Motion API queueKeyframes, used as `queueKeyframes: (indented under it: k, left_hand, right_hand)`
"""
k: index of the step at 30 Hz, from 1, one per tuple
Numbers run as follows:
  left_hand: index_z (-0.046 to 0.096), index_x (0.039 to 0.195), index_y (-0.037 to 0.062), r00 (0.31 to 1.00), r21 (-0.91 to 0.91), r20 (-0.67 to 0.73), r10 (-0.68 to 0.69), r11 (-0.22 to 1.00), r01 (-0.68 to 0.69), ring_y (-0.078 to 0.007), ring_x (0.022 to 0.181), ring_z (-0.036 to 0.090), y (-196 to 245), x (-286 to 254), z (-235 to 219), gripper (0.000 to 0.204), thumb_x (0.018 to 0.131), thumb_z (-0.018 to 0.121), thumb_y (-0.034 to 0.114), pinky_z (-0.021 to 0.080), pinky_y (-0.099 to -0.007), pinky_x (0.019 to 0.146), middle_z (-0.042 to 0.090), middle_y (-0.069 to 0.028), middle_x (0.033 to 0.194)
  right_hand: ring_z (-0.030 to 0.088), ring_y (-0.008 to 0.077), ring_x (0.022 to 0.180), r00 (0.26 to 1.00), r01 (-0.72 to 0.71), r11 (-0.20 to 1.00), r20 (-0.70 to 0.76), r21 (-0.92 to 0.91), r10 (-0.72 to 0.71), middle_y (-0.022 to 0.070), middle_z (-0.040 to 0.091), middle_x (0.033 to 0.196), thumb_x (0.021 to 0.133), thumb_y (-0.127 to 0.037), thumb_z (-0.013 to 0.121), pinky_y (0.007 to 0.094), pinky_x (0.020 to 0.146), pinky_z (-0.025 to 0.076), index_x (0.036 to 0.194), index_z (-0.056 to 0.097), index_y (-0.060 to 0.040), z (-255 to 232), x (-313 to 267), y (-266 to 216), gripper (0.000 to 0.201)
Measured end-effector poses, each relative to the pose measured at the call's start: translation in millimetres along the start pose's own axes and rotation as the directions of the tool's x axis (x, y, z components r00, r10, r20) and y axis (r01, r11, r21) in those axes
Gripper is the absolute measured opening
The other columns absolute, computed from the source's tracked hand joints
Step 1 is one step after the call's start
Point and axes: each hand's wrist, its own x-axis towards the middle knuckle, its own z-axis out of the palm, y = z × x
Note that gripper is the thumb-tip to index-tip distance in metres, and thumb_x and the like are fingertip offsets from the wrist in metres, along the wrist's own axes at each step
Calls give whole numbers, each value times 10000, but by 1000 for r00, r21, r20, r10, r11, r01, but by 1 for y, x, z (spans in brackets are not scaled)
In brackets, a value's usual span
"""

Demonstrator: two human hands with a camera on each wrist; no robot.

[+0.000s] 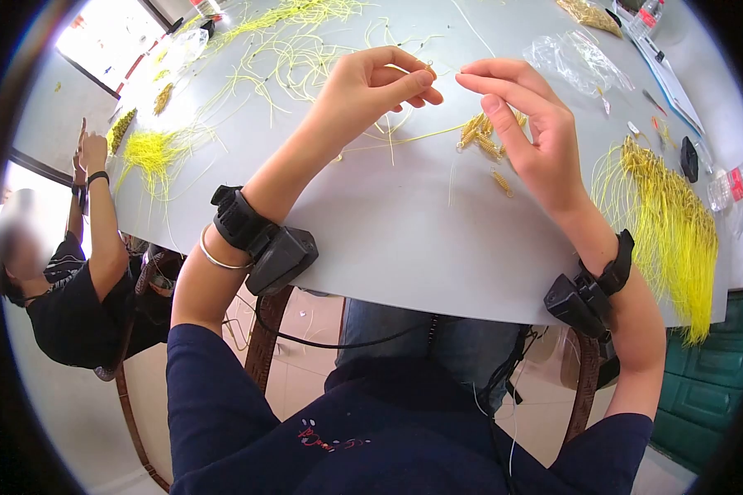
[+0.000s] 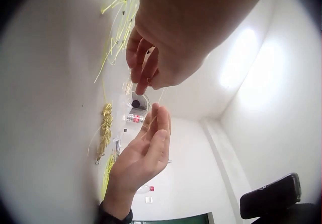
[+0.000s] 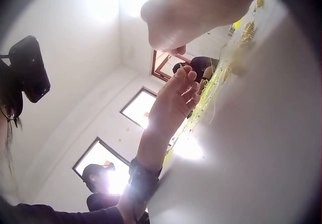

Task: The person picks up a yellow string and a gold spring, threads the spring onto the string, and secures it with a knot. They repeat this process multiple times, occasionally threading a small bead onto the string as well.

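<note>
My left hand (image 1: 384, 87) is raised over the grey table and pinches a small golden wire piece (image 1: 430, 70) between thumb and forefinger. Facing it, my right hand (image 1: 537, 124) has its fingers extended and the thumb held apart. In the left wrist view a thin pale line (image 2: 160, 98) runs between the hands and reaches the right fingers. Below the right hand lies a small pile of golden coil springs (image 1: 475, 134), partly covered by that hand. A single golden coil spring (image 1: 502, 183) lies nearer me.
A thick bundle of yellow lines with golden springs (image 1: 677, 239) hangs over the table's right edge. Loose yellow lines (image 1: 281, 58) spread across the far side. Clear plastic bags (image 1: 582, 62), a bottle (image 1: 733, 186) and a black object (image 1: 689, 158) stand right. Another person (image 1: 74, 272) sits left.
</note>
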Motion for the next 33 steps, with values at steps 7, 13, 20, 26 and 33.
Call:
queueKeyframes:
  k: [7,13,20,26,33]
  left_hand:
    - [613,978,45,1000,9,-2,-15,1000,15,-106,795,625,-1,0,0,252,895,547,273,453,-208,655,684,-84,876]
    - [608,1010,48,999,-13,34,-30,999,31,-110,816,629,-3,0,0,267,921,499,275,455,-206,659,680,-92,912]
    - [607,1021,52,999,-10,39,-31,999,32,-108,817,627,-4,1,0,271,927,486,275,453,-207,666,679,-89,925]
    - [612,1017,55,999,-13,41,-36,999,36,-105,819,625,-4,0,1,270,930,476,271,455,-212,671,679,-81,926]
    - [611,1020,52,996,-8,69,-48,999,49,-106,824,625,0,-2,4,264,913,511,271,454,-208,672,677,-72,929]
  right_hand:
    - [597,183,852,998,-60,997,-34,-57,58,82,627,949,856,-67,517,264,758,466,926,663,2,-1,1,0,176]
    - [599,185,852,998,-51,998,-40,-49,49,83,628,954,860,-80,516,263,750,466,923,664,2,0,0,2,180]
    - [598,190,858,997,-81,996,-24,-41,80,85,628,954,859,-76,514,265,759,464,924,659,10,1,-1,4,181]
    - [599,191,853,995,-92,994,-31,-63,90,85,628,956,856,-72,513,267,752,467,922,659,11,0,-1,2,181]
    - [606,188,847,999,-51,997,-1,-62,51,90,632,947,844,-41,525,262,746,471,922,658,7,2,-2,6,162]
